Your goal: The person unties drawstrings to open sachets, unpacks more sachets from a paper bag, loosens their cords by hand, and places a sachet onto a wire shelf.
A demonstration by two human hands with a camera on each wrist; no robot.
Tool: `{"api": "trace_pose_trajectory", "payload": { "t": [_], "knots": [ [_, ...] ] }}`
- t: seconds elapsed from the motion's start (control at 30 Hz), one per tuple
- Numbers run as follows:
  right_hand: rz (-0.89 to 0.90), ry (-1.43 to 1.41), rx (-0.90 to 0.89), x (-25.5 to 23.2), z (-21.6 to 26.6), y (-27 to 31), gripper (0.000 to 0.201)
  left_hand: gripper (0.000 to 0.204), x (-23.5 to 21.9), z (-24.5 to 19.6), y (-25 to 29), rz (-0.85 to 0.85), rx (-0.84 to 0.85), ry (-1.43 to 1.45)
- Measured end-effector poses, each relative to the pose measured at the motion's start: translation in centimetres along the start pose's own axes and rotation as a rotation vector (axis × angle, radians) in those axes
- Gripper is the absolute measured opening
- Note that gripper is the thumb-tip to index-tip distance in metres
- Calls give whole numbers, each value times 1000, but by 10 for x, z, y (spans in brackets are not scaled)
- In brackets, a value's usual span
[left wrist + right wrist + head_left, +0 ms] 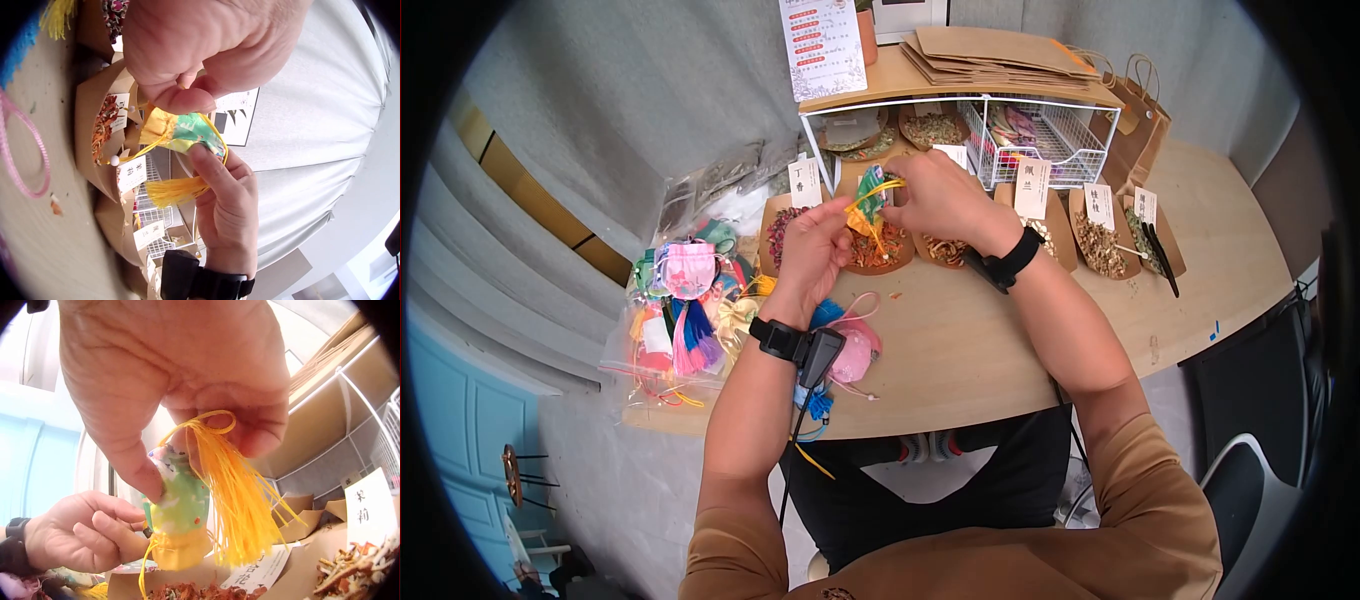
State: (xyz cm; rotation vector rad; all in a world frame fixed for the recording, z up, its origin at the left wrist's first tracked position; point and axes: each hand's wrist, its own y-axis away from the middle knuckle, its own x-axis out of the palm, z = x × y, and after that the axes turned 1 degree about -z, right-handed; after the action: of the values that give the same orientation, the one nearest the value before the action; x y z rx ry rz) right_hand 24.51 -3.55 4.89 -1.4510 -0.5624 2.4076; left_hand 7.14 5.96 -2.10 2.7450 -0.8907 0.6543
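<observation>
A small green floral drawstring pouch (181, 500) with a yellow gathered mouth hangs mouth down, close over the orange-red dried petals (876, 252). My right hand (950, 200) grips it by its base, thumb on one side and fingers on the other. A yellow tassel (240, 500) on a loop of cord falls beside those fingers. My left hand (812, 255) pinches at the pouch's neck, where the yellow cord is drawn round it; the fingertips partly hide that spot. In the left wrist view a white bead (114, 160) shows on the cord.
Paper trays of dried herbs with white label cards (1032, 188) line the table's back. Black tongs (1162, 262) lie on the right tray. At left is a pile of pouches and tassels (685, 300); a pink pouch (855, 350) lies nearer. Behind stands a shelf with a wire basket (1050, 140).
</observation>
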Motion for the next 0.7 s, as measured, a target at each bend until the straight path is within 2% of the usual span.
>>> {"api": "trace_pose_trajectory", "payload": {
  "t": [0.13,0.4,0.7],
  "knots": [
    [9,-26,-63,9,-4,-2,29,22,1,1,2,45,-3,-49],
    [45,30,23,-6,6,2,30,24,-2,3,-1,1,38,-16],
    [43,-1,10,-4,0,-3,28,21,-2,1,-1,14,57,15]
  ]
}}
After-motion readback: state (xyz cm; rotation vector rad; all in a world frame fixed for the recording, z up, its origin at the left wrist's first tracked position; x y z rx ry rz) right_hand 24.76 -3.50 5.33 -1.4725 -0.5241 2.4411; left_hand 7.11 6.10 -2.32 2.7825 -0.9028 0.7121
